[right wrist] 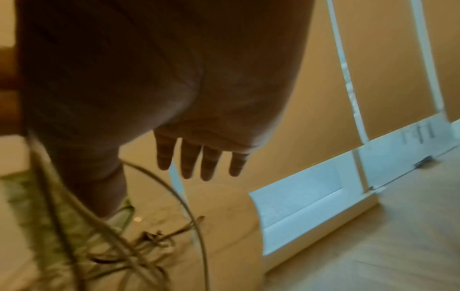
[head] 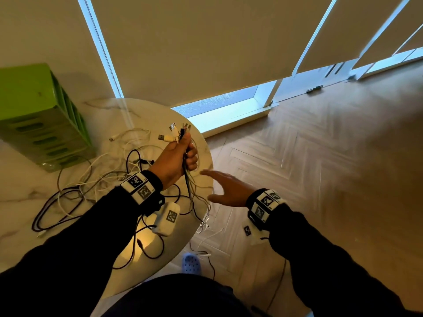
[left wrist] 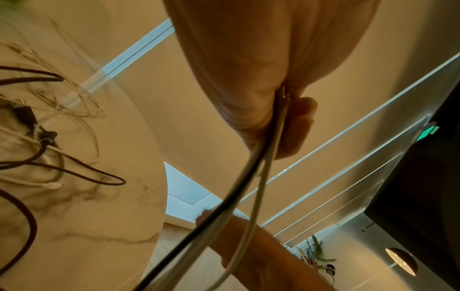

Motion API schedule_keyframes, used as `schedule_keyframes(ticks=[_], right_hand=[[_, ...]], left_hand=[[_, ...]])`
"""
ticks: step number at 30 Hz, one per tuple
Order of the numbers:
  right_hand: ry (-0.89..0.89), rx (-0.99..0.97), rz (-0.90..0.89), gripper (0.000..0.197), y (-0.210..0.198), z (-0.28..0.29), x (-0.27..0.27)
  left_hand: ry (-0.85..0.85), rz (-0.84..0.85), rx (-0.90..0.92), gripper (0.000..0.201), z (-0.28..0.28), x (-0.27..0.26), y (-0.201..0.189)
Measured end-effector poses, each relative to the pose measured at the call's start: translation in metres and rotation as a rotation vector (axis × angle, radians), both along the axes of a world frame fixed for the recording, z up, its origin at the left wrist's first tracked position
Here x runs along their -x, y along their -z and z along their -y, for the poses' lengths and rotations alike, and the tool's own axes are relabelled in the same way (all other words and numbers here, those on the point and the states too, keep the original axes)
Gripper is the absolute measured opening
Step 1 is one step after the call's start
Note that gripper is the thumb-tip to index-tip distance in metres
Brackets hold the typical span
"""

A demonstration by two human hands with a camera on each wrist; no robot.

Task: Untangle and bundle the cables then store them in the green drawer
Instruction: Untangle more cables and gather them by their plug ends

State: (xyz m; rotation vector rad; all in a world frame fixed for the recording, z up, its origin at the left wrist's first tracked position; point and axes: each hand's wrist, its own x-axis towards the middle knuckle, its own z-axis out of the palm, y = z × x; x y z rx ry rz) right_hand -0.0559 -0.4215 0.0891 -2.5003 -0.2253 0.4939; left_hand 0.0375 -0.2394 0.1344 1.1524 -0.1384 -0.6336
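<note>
— Fingers of the left hand [head: 175, 157] in the head view?
— Curled tight round a bunch of cables [head: 176, 133], plugs sticking up above the fist, the cords hanging below it to the surface [head: 27, 216]. The right hand [head: 225, 191] hovers just right of those cords, fingers straight and spread, gripping nothing, past the round edge of the surface and over the wooden floor [head: 320, 168], which is open to its right.
— And the drawer?
— The green drawer unit [head: 39, 115] stands well left of the fist; I cannot tell what is inside. More cables [head: 75, 191] sprawl loose between it and the wrist.
— Left wrist view?
— The left hand's fingers [left wrist: 296, 126] clamp a dark and a pale cord that run down toward the camera; marbled surface to the left, blinds [left wrist: 199, 137] behind.
— Right wrist view?
— Blurred. The right hand's fingers [right wrist: 189, 161] point out straight, apart, with a tangle of cords [right wrist: 149, 246] below them.
</note>
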Motion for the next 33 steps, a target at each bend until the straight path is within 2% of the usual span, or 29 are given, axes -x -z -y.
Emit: schedule_keyframes(ticks=[3,6,8,10,11,13,17,21,23,25,26,27,29,30,31,32,33], right_hand=[[-0.035,-0.139,0.034,0.046,-0.016,-0.027,-0.007],[0.046,-0.154,0.161,0.027,-0.022,-0.033,-0.013],[0.076,-0.145,0.144,0.026,-0.024,-0.032,-0.015],[0.078,-0.142,0.078,0.035,-0.025,-0.035,-0.016],[0.084,-0.12,0.087,0.04,-0.024,-0.037,-0.017],[0.104,-0.045,0.216,0.042,-0.02,-0.043,-0.018],[0.153,-0.047,0.478,0.026,-0.01,-0.057,-0.023],[0.155,-0.106,0.48,0.013,-0.008,-0.057,-0.025],[0.249,-0.164,0.429,0.013,-0.018,-0.046,-0.024],[0.385,-0.158,0.32,0.018,-0.024,-0.025,-0.025],[0.426,-0.076,0.234,0.021,-0.024,-0.01,-0.027],[0.426,0.049,0.111,0.022,-0.023,0.004,-0.03],[0.29,0.381,-0.232,0.029,-0.019,0.025,-0.032],[0.191,0.528,-0.394,0.042,-0.017,0.03,-0.03],[0.109,0.603,-0.499,0.066,-0.015,0.032,-0.029],[0.066,0.568,-0.532,0.095,-0.015,0.029,-0.028],[0.052,0.452,-0.504,0.118,-0.017,0.022,-0.028]], left_hand=[[-0.044,0.057,-0.061,0.044,-0.003,-0.006,0.008],[-0.101,0.139,-0.175,0.046,-0.009,-0.011,0.013],[-0.143,0.164,-0.23,0.047,-0.01,-0.011,0.013],[-0.175,0.159,-0.257,0.046,-0.008,-0.01,0.012],[-0.186,0.14,-0.251,0.045,-0.007,-0.009,0.011],[-0.172,0.109,-0.221,0.046,-0.003,-0.007,0.011],[-0.082,0.102,-0.305,0.046,0.0,-0.005,0.012],[-0.071,0.189,-0.436,0.04,-0.008,-0.012,0.015],[-0.105,0.183,-0.407,0.042,-0.014,-0.017,0.015],[-0.146,0.082,-0.241,0.042,-0.02,-0.02,0.012],[-0.154,0.021,-0.154,0.042,-0.023,-0.021,0.009],[-0.152,-0.024,-0.085,0.042,-0.025,-0.021,0.006],[-0.116,-0.048,-0.012,0.041,-0.026,-0.02,0.0],[-0.09,-0.041,0.005,0.04,-0.027,-0.019,-0.003],[-0.065,-0.034,0.021,0.039,-0.026,-0.018,-0.007],[-0.041,-0.028,0.031,0.039,-0.025,-0.017,-0.009],[-0.018,-0.025,0.043,0.039,-0.023,-0.016,-0.012]])
